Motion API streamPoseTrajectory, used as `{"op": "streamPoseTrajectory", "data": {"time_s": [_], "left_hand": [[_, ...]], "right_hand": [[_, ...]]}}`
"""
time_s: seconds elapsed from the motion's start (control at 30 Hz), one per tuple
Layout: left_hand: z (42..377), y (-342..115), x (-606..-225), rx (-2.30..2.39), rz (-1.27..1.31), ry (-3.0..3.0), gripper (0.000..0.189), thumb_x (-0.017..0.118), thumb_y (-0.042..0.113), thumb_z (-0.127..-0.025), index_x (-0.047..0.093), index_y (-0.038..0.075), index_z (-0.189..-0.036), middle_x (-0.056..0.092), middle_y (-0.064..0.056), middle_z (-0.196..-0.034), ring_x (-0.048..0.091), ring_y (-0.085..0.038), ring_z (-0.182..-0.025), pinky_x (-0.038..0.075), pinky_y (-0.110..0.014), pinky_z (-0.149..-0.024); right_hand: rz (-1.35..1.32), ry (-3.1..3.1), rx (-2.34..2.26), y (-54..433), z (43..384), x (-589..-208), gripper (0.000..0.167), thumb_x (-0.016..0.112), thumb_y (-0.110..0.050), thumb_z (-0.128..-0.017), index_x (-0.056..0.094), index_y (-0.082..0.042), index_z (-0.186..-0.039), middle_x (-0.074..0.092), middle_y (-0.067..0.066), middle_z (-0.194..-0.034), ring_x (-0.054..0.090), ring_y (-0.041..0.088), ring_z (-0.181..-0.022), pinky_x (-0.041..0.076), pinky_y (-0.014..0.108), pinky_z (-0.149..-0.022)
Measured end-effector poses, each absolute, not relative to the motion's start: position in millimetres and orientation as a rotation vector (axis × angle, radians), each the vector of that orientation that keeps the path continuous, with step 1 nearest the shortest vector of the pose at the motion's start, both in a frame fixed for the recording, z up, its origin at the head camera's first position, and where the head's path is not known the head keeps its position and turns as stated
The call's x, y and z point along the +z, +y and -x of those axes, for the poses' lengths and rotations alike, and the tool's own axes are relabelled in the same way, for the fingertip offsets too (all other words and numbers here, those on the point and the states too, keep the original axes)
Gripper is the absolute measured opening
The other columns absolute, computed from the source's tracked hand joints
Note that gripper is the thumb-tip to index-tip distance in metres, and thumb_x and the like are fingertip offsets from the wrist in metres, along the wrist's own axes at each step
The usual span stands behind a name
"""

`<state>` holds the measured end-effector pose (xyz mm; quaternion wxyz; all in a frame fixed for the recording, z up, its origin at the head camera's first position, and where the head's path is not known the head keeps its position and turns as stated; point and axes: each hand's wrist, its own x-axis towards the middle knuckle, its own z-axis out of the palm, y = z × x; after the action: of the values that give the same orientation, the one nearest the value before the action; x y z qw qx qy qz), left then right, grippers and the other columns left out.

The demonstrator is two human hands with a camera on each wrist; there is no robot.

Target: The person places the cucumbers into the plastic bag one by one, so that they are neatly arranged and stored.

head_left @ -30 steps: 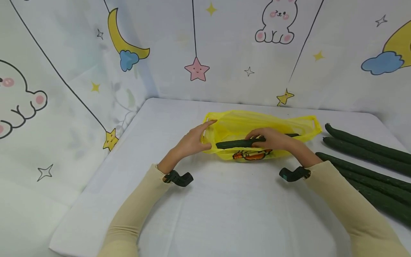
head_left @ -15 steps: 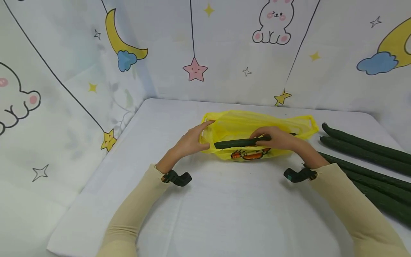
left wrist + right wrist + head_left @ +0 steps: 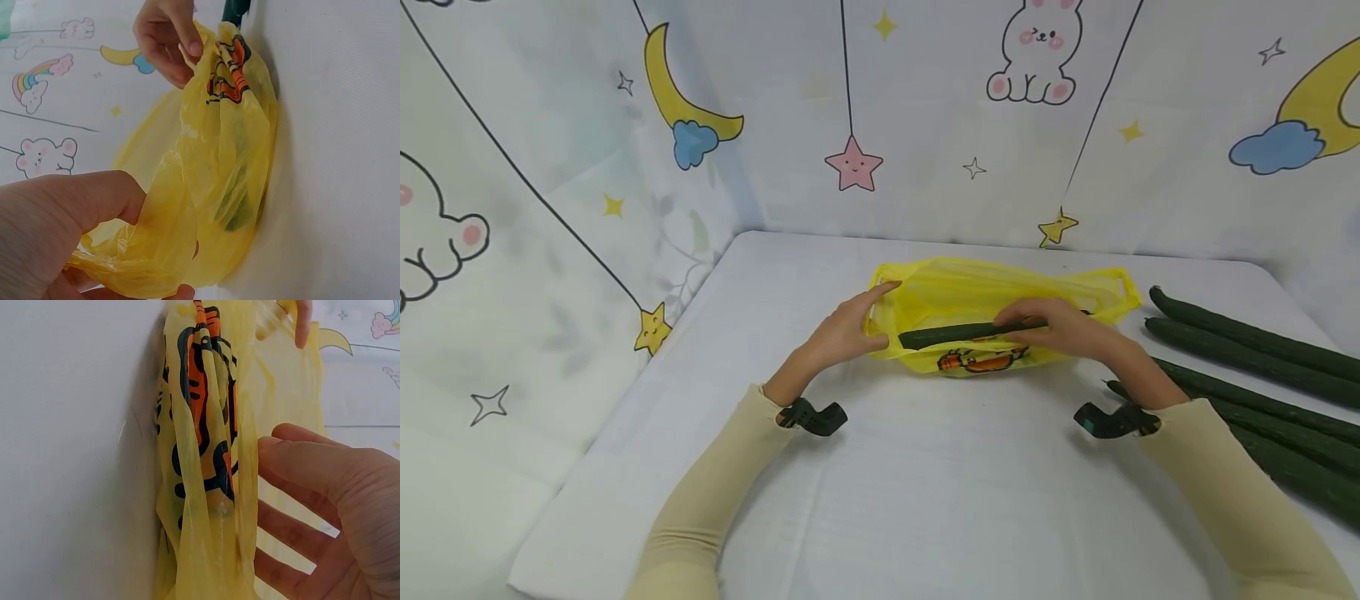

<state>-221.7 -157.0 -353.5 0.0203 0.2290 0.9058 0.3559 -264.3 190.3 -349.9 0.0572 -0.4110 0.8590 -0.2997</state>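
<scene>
A yellow plastic bag (image 3: 970,292) with an orange-and-black print lies on its side at the far middle of the table, mouth towards me. Inside it lies a dark green cucumber (image 3: 943,335); a second dark tip shows beyond my right wrist. My left hand (image 3: 842,329) holds the bag's left end, thumb and forefinger spread, with film running between them in the left wrist view. Over the cucumber's right part hovers my right hand (image 3: 1060,327), fingers loosely bent. In the right wrist view its thumb (image 3: 294,459) touches the bag's rim and no cucumber shows in its grasp.
On the right side of the white table (image 3: 955,483) lie several long cucumbers (image 3: 1247,333), their tips pointing towards the bag. A printed cloth wall (image 3: 925,100) stands behind the table's far edge. Each wrist wears a black camera (image 3: 812,417).
My right hand has slid to the right along the cucumber, which stays in about the same place in the bag. My left hand has kept its place. The head view has shifted slightly.
</scene>
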Motion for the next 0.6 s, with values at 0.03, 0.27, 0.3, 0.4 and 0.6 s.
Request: {"op": "streamPoseTrajectory", "data": {"time_s": [0.03, 0.27, 0.3, 0.4, 0.6], "left_hand": [[221.8, -156.9, -353.5, 1.104, -0.710, 2.810, 0.080, 0.064, 0.005, -0.083, 0.030, 0.017, -0.154, 0.036, -0.007, -0.155, 0.044, -0.031, -0.131, 0.045, -0.044, -0.091], [221.2, -156.5, -353.0, 1.107, -0.706, 2.805, 0.080, 0.064, 0.005, -0.083, 0.029, 0.017, -0.154, 0.035, -0.007, -0.155, 0.045, -0.030, -0.129, 0.045, -0.043, -0.088], [221.1, -156.4, -353.0, 1.107, -0.706, 2.805, 0.080, 0.063, 0.004, -0.083, 0.029, 0.017, -0.154, 0.035, -0.007, -0.155, 0.046, -0.030, -0.128, 0.045, -0.042, -0.087], [220.7, -156.2, -352.8, 1.104, -0.707, 2.808, 0.080, 0.063, 0.004, -0.083, 0.029, 0.017, -0.154, 0.036, -0.007, -0.155, 0.046, -0.029, -0.126, 0.045, -0.041, -0.085], [220.6, -155.6, -353.2, 1.104, -0.707, 2.807, 0.080, 0.063, 0.004, -0.082, 0.029, 0.017, -0.154, 0.037, -0.008, -0.154, 0.045, -0.031, -0.130, 0.046, -0.041, -0.086]], "right_hand": [[1.260, 2.601, -0.925, 191.0, 262.6, -349.9, 0.027, 0.067, -0.005, -0.090, 0.068, -0.003, -0.116, 0.067, 0.011, -0.117, 0.061, 0.031, -0.108, 0.051, 0.049, -0.088], [1.442, 2.609, -1.002, 195.4, 249.5, -346.6, 0.031, 0.068, 0.004, -0.086, 0.067, -0.004, -0.115, 0.068, 0.006, -0.114, 0.062, 0.020, -0.103, 0.054, 0.042, -0.082], [1.457, 2.611, -1.012, 196.1, 247.4, -345.5, 0.032, 0.068, 0.006, -0.085, 0.067, -0.004, -0.115, 0.068, 0.006, -0.113, 0.062, 0.018, -0.103, 0.054, 0.041, -0.081], [1.482, 2.635, -1.009, 199.6, 241.1, -342.6, 0.033, 0.069, 0.007, -0.084, 0.068, -0.004, -0.115, 0.068, 0.005, -0.113, 0.060, 0.010, -0.103, 0.055, 0.037, -0.081], [1.482, 2.655, -1.003, 209.3, 231.1, -341.1, 0.036, 0.070, 0.010, -0.081, 0.067, -0.003, -0.114, 0.068, 0.007, -0.113, 0.055, -0.003, -0.107, 0.055, 0.031, -0.081]]}}
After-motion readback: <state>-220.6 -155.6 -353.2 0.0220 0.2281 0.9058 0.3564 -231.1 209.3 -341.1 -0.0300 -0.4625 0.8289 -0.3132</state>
